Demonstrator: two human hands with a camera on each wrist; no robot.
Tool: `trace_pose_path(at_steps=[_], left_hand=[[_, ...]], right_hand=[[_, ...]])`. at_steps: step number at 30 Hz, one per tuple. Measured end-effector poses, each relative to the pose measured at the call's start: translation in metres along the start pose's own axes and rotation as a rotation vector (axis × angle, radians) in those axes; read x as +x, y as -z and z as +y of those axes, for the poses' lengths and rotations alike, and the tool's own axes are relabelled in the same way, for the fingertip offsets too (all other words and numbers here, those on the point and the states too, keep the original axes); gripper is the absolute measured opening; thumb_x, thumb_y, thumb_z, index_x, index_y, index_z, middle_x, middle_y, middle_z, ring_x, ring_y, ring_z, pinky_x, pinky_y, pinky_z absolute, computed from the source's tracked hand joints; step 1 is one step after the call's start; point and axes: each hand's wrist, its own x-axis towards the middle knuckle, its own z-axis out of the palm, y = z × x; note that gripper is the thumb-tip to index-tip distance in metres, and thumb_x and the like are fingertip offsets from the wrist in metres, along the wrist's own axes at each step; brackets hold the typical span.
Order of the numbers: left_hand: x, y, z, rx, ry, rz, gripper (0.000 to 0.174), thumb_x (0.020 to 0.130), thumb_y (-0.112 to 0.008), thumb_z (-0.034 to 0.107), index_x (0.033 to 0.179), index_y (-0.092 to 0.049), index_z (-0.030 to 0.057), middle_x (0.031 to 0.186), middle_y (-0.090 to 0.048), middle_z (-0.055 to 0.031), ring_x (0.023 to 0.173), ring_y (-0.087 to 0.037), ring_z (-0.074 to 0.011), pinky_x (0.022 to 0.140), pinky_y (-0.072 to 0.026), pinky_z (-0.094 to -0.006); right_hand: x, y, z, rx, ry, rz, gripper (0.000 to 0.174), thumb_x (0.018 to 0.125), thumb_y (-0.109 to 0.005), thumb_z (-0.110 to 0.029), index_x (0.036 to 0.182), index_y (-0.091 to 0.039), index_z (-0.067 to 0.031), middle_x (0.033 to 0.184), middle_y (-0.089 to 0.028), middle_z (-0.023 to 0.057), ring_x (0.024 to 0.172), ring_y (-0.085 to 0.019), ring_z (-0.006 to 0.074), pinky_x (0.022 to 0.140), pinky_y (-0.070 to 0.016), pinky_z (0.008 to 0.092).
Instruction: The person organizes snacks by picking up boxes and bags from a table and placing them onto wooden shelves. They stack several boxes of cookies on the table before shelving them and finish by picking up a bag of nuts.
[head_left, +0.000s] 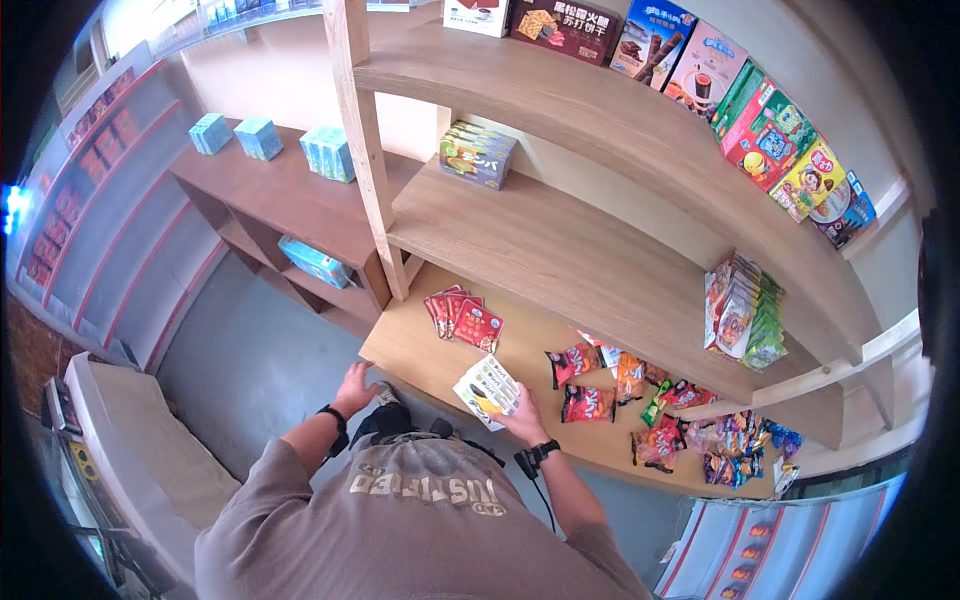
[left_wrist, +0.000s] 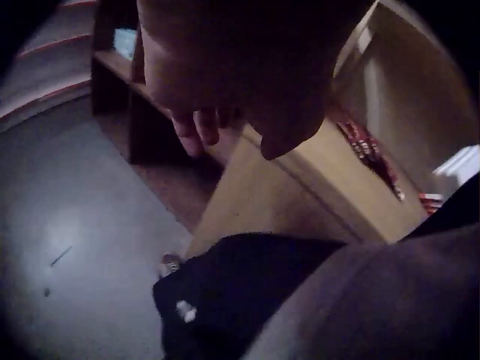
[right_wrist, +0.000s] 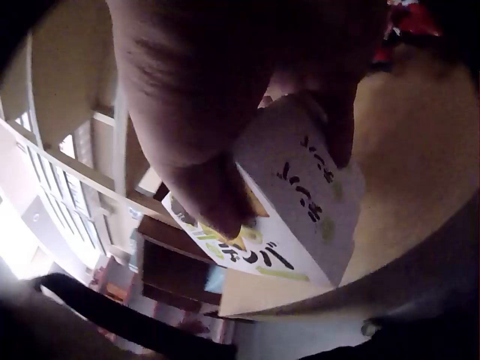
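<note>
My right hand (head_left: 524,418) grips a small stack of white snack boxes (head_left: 487,390) over the front edge of the low wooden shelf. In the right wrist view, the thumb lies across the printed front of the white boxes (right_wrist: 315,217) and the fingers are on the opposite side. Black lettering and a yellow picture show on them. My left hand (head_left: 353,390) holds nothing and hangs with loose fingers beside the low shelf's left corner. Red snack packets (head_left: 478,325) lie fanned on that low shelf, behind the white boxes.
Bagged snacks (head_left: 590,403) lie scattered on the low shelf's right part. Grey-purple boxes (head_left: 477,155) and upright packets (head_left: 738,310) stand on the middle shelf (head_left: 560,225). A wooden post (head_left: 362,150) rises at left. Blue packs (head_left: 328,153) sit on a brown cabinet (head_left: 290,165).
</note>
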Motion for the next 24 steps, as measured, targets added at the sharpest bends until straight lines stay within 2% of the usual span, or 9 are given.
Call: trace_pose_path(at_steps=[3, 6, 8, 9, 11, 13, 17, 19, 24], left_hand=[[-0.049, 0.01, -0.047, 0.149, 0.169, 0.002, 0.053, 0.074, -0.064, 0.017, 0.122, -0.045, 0.0043, 0.123, -0.045, -0.0213, 0.116, -0.045, -0.0394, 0.1, -0.0394, -0.0427], [-0.09, 0.013, -0.088, 0.203, 0.321, -0.083, 0.054, 0.074, -0.064, 0.018, 0.124, -0.045, 0.0048, 0.124, -0.044, -0.0223, 0.117, -0.044, -0.0397, 0.101, -0.0393, -0.0423], [-0.107, 0.014, -0.102, 0.222, 0.533, -0.152, 0.056, 0.075, -0.064, 0.019, 0.126, -0.045, 0.0053, 0.125, -0.043, -0.0239, 0.117, -0.045, -0.0397, 0.101, -0.0399, -0.0424], [-0.108, 0.014, -0.104, 0.217, 0.529, -0.157, 0.056, 0.075, -0.064, 0.019, 0.126, -0.045, 0.0053, 0.125, -0.043, -0.0239, 0.117, -0.045, -0.0397, 0.101, -0.0399, -0.0424], [-0.11, 0.012, -0.107, 0.207, 0.612, -0.206, 0.058, 0.075, -0.065, 0.021, 0.127, -0.044, 0.0057, 0.126, -0.043, -0.0254, 0.116, -0.046, -0.0398, 0.1, -0.0407, -0.0425], [-0.102, 0.011, -0.103, 0.182, 0.607, -0.209, 0.057, 0.075, -0.065, 0.021, 0.126, -0.045, 0.0055, 0.126, -0.043, -0.0259, 0.115, -0.047, -0.0408, 0.1, -0.0413, -0.0425], [-0.067, -0.008, -0.121, 0.09, 0.472, -0.095, 0.053, 0.074, -0.065, 0.02, 0.122, -0.049, 0.0039, 0.124, -0.045, -0.026, 0.116, -0.046, -0.0407, 0.101, -0.0399, -0.0426], [-0.056, -0.009, -0.118, 0.047, 0.451, -0.093, 0.052, 0.074, -0.065, 0.019, 0.121, -0.049, 0.0037, 0.124, -0.045, -0.0256, 0.116, -0.045, -0.0404, 0.101, -0.0392, -0.0425], [-0.041, -0.006, -0.129, -0.116, 0.429, -0.011, 0.048, 0.074, -0.064, 0.015, 0.118, -0.051, 0.0038, 0.123, -0.046, -0.0241, 0.115, -0.045, -0.0392, 0.101, -0.0385, -0.0417]], right_hand=[[-0.012, 0.035, -0.042, -0.007, 0.0, -0.02, 0.093, 0.061, -0.085, -0.025, 0.132, -0.033, 0.0027, 0.123, -0.047, 0.0187, 0.117, -0.047, 0.0281, 0.1, -0.0395, 0.0384], [-0.011, 0.073, -0.089, 0.368, 0.114, -0.106, 0.097, 0.065, -0.084, -0.017, 0.138, -0.023, 0.0021, 0.131, -0.042, 0.0156, 0.125, -0.041, 0.0217, 0.104, -0.035, 0.0362], [-0.005, 0.111, -0.14, 0.424, 0.188, -0.04, 0.096, 0.063, -0.084, -0.016, 0.137, -0.024, 0.0022, 0.128, -0.043, 0.0159, 0.123, -0.043, 0.023, 0.103, -0.0366, 0.0366], [0.002, 0.13, -0.162, 0.477, 0.27, 0.024, 0.095, 0.062, -0.084, -0.016, 0.136, -0.026, 0.0023, 0.126, -0.044, 0.0163, 0.12, -0.045, 0.0242, 0.102, -0.0381, 0.0371], [0.02, 0.168, -0.192, 0.182, 0.389, 0.187, 0.097, 0.063, -0.083, -0.016, 0.138, -0.023, 0.0007, 0.126, -0.043, 0.0154, 0.12, -0.045, 0.0242, 0.102, -0.0376, 0.038], [0.056, 0.193, -0.206, 0.158, 0.402, 0.29, 0.095, 0.064, -0.083, -0.017, 0.137, -0.025, 0.0004, 0.125, -0.044, 0.0144, 0.12, -0.045, 0.0243, 0.102, -0.038, 0.0378], [0.129, 0.233, -0.219, -0.32, 0.385, 0.516, 0.089, 0.06, -0.083, -0.021, 0.132, -0.037, 0.0023, 0.122, -0.047, 0.0198, 0.116, -0.047, 0.0329, 0.099, -0.0392, 0.0405], [0.166, 0.245, -0.21, -0.326, 0.328, 0.454, 0.088, 0.06, -0.082, -0.026, 0.131, -0.039, 0.0025, 0.123, -0.048, 0.0227, 0.115, -0.047, 0.0365, 0.1, -0.0391, 0.0408], [0.219, 0.257, -0.207, -0.561, 0.196, 0.392, 0.091, 0.059, -0.081, -0.031, 0.132, -0.039, 0.0022, 0.127, -0.047, 0.0232, 0.118, -0.046, 0.0364, 0.101, -0.0383, 0.0405]])
